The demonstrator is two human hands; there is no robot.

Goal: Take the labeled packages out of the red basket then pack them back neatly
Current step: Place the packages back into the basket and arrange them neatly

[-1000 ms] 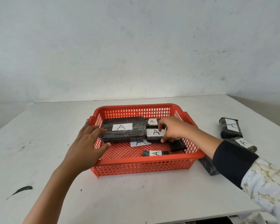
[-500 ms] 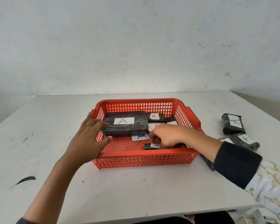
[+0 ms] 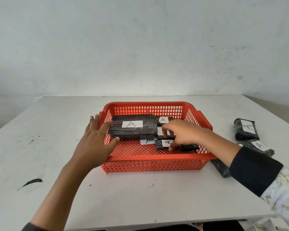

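Note:
The red basket (image 3: 150, 160) stands mid-table. Inside, a large dark wrapped package (image 3: 132, 129) labelled A lies at the back left, with smaller labelled packages (image 3: 163, 120) stacked to its right and a loose white label (image 3: 147, 141) below it. My right hand (image 3: 182, 135) reaches in from the right, its fingers closed around a small labelled package (image 3: 165, 144) near the basket's middle. My left hand (image 3: 95, 144) lies spread over the basket's left rim, fingertips touching the large package. A plain dark package (image 3: 189, 147) lies under my right wrist.
Outside the basket on the right lie more dark wrapped packages: one labelled A (image 3: 245, 131), another labelled one (image 3: 259, 145) nearer my sleeve, and one (image 3: 221, 167) partly hidden under my forearm. A black smear (image 3: 32, 182) marks the white table at front left.
My right hand dropped to the small package at the basket's front and has drawn it back toward the stacked ones. My left hand stayed on the left rim.

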